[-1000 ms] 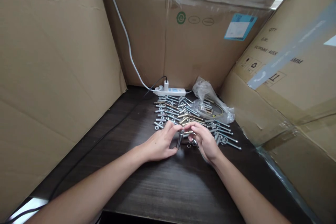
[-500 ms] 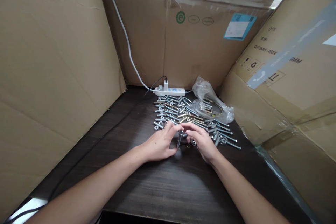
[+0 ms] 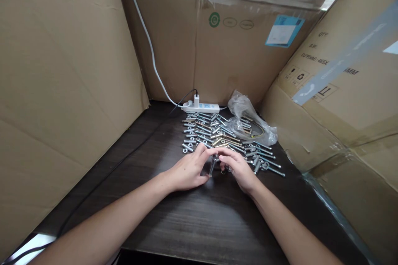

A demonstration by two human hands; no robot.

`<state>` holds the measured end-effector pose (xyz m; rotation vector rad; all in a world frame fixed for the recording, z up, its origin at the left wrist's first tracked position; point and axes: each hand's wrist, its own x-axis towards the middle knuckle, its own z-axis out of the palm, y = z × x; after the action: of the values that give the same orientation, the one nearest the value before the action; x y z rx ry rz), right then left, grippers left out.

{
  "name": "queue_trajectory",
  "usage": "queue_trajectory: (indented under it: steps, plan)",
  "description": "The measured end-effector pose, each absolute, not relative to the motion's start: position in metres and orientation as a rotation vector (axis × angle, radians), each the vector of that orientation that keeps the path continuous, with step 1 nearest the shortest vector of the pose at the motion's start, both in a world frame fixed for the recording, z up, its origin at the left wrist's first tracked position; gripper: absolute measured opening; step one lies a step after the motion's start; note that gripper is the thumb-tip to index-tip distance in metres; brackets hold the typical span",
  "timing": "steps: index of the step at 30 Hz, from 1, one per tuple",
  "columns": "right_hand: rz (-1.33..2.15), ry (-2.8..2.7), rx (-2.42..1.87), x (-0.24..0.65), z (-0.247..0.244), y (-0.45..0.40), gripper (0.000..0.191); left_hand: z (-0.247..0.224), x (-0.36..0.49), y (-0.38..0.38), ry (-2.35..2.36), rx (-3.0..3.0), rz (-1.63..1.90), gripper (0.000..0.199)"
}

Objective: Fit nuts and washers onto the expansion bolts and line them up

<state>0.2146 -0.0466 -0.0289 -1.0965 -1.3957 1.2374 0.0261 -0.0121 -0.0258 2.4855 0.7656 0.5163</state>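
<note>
A metal bolt (image 3: 212, 166) is held nearly upright, slightly tilted, just above the table. My left hand (image 3: 190, 169) grips it, thumb at the lower end and index finger near the top. My right hand (image 3: 240, 167) is closed around the bolt's upper end, its thumb and index finger touching there. Whatever small part may sit between those fingertips is hidden. Just behind both hands lie rows of metal bolts, sleeves, nuts and washers (image 3: 203, 134), some silver and some brass-coloured. Small metal pieces show under my right fingers, too blurred to tell apart.
A white power strip (image 3: 203, 108) with a plugged-in adapter stands behind the hardware. A clear plastic bag (image 3: 242, 107) lies at its right. A black cable (image 3: 124, 158) crosses the dark table (image 3: 186, 219) on the left. Large cardboard boxes (image 3: 168, 41) wall in the back and sides.
The bolt tilts a little more, and the fingers of my right hand have shifted slightly left against its top. My left hand stays in nearly the same place.
</note>
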Motion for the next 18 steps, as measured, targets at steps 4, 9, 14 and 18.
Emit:
queue_trajectory:
  steps: [4, 9, 14, 18]
  plan:
    - [1.198, -1.450, -1.127, 0.2153, -0.0282, -0.0467, 0.026, -0.0278, 0.0262, -0.0103, 0.810, 2.497, 0.544, 0.068]
    - [1.131, -1.423, -1.251, 0.2135, -0.0283, -0.0452, 0.021, -0.0282, 0.0262, -0.0095, 0.844, 2.514, 0.526, 0.067]
    - [1.094, -1.373, -1.259, 0.2115, -0.0299, -0.0456, 0.016, -0.0269, 0.0266, -0.0112, 0.852, 2.518, 0.517, 0.064]
    - [1.138, -1.405, -1.177, 0.2121, -0.0296, -0.0465, 0.024, -0.0248, 0.0266, -0.0131, 0.794, 2.502, 0.521, 0.067]
